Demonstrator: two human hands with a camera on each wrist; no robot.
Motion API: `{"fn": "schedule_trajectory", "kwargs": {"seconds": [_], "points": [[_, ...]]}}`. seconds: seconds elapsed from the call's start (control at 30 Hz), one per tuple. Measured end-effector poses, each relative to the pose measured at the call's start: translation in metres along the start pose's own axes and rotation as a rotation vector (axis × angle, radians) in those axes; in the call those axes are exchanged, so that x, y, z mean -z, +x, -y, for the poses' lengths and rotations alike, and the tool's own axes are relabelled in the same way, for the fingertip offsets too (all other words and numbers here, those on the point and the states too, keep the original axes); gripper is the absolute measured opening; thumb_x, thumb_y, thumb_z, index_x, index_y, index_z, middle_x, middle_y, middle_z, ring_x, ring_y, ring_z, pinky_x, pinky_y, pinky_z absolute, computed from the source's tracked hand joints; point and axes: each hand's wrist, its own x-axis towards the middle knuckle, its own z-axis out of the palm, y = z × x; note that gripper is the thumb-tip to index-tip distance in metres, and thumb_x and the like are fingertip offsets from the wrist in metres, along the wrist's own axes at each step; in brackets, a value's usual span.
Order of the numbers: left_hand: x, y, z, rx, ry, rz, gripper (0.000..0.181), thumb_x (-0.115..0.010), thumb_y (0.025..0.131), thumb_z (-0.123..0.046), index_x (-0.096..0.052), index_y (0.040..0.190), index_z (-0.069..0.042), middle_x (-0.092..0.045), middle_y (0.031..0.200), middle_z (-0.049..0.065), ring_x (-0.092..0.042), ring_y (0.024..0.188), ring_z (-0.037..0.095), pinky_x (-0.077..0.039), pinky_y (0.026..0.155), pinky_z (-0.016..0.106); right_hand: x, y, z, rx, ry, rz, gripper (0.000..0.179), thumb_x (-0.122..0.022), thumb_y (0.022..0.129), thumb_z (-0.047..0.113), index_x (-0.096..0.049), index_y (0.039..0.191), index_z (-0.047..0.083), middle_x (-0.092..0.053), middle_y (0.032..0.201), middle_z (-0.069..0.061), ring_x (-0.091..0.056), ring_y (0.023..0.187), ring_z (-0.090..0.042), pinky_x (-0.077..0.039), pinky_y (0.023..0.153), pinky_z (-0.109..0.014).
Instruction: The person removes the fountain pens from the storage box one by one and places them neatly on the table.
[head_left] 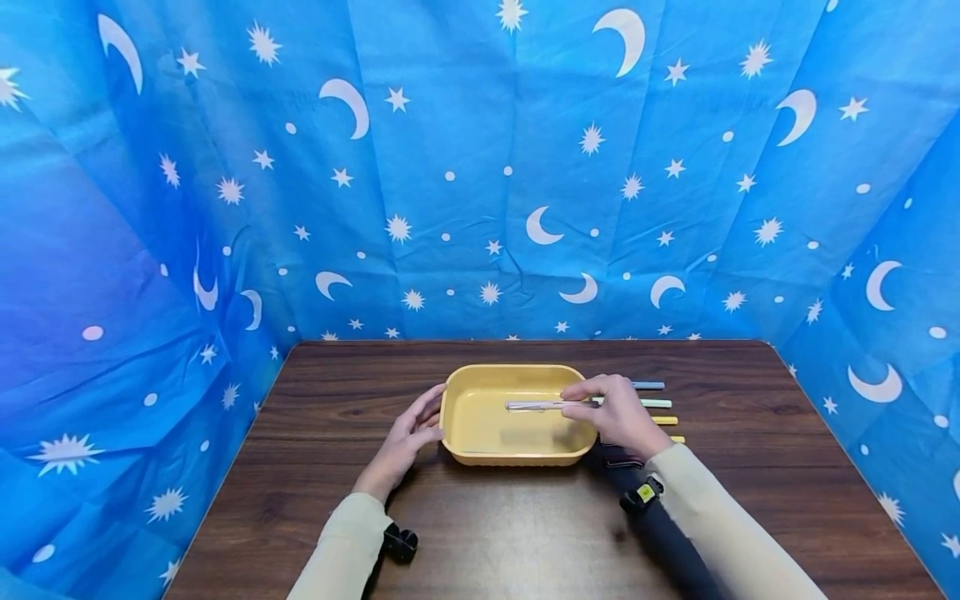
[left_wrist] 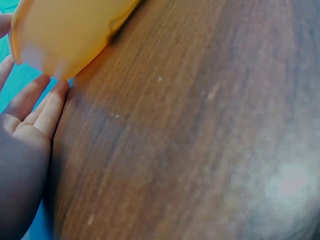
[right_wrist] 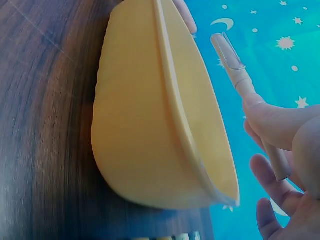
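Observation:
A yellow rectangular basin (head_left: 480, 457) with rounded corners stands on the wooden table. Above its inside, my right hand (head_left: 618, 417) pinches a pale pen (head_left: 534, 406) between thumb and fingers, its clip end pointing left. The right wrist view shows that pen (right_wrist: 235, 67) raised beside the basin's rim (right_wrist: 175, 100), apart from it. My left hand (head_left: 408, 437) rests against the basin's left side. Seen from the left wrist, fairly straight fingers (left_wrist: 52, 107) touch the basin's outer wall (left_wrist: 75, 35).
Several pens lie side by side to the right of the basin, partly behind my right hand: a blue pen (head_left: 648, 386), a pale green pen (head_left: 656, 403) and a yellow pen (head_left: 666, 421) among them. A blue star-and-moon cloth (head_left: 480, 267) hangs along the back and sides of the table (head_left: 495, 533).

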Motion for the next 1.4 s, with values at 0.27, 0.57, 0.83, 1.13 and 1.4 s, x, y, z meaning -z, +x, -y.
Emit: {"fn": "schedule_trajectory", "kwargs": {"seconds": [0.27, 0.57, 0.83, 1.13, 1.4], "points": [[0.000, -0.001, 0.000, -0.011, -0.008, 0.006, 0.073, -0.063, 0.097, -0.004, -0.036, 0.164, -0.017, -0.037, 0.167, 0.017, -0.041, 0.150, 0.038, -0.049, 0.106, 0.022, 0.016, -0.015, -0.012, 0.032, -0.059, -0.045, 0.021, -0.082, 0.092, 0.021, -0.084, 0.112, 0.016, -0.079, 0.104, 0.004, -0.068, 0.104, -0.020, -0.060, 0.087, -0.043], [0.000, 0.000, 0.001, -0.009, -0.006, -0.002, 0.072, -0.063, 0.098, -0.005, -0.036, 0.164, -0.016, -0.037, 0.167, 0.018, -0.040, 0.151, 0.038, -0.048, 0.107, 0.021, 0.033, -0.031, -0.022, 0.061, -0.112, -0.104, 0.016, -0.083, 0.091, 0.016, -0.085, 0.107, 0.018, -0.078, 0.098, 0.008, -0.065, 0.097, -0.015, -0.057, 0.076, -0.031], [0.000, 0.001, 0.001, 0.007, 0.020, -0.011, 0.070, -0.063, 0.099, -0.006, -0.037, 0.164, -0.017, -0.038, 0.166, 0.016, -0.042, 0.150, 0.036, -0.047, 0.107, 0.020, 0.048, -0.053, -0.035, 0.059, -0.179, -0.217, 0.015, -0.083, 0.090, 0.012, -0.084, 0.104, 0.017, -0.077, 0.097, 0.006, -0.063, 0.096, -0.012, -0.060, 0.075, -0.031], [0.000, 0.001, 0.001, 0.001, -0.004, -0.002, 0.071, -0.062, 0.099, -0.003, -0.036, 0.164, -0.016, -0.039, 0.166, 0.018, -0.042, 0.150, 0.037, -0.049, 0.106, 0.022, 0.067, -0.076, -0.045, 0.121, -0.236, -0.357, 0.021, -0.084, 0.085, 0.002, -0.084, 0.105, 0.010, -0.077, 0.095, 0.000, -0.060, 0.094, -0.007, -0.049, 0.072, -0.009], [0.001, 0.002, 0.003, 0.009, -0.012, -0.004, 0.073, -0.064, 0.098, -0.004, -0.036, 0.164, -0.016, -0.037, 0.167, 0.018, -0.042, 0.150, 0.038, -0.049, 0.106, 0.022, 0.069, -0.099, -0.053, 0.116, -0.276, -0.392, 0.025, -0.086, 0.082, 0.000, -0.084, 0.104, 0.012, -0.077, 0.092, 0.002, -0.060, 0.092, -0.006, -0.045, 0.075, -0.008]]}}
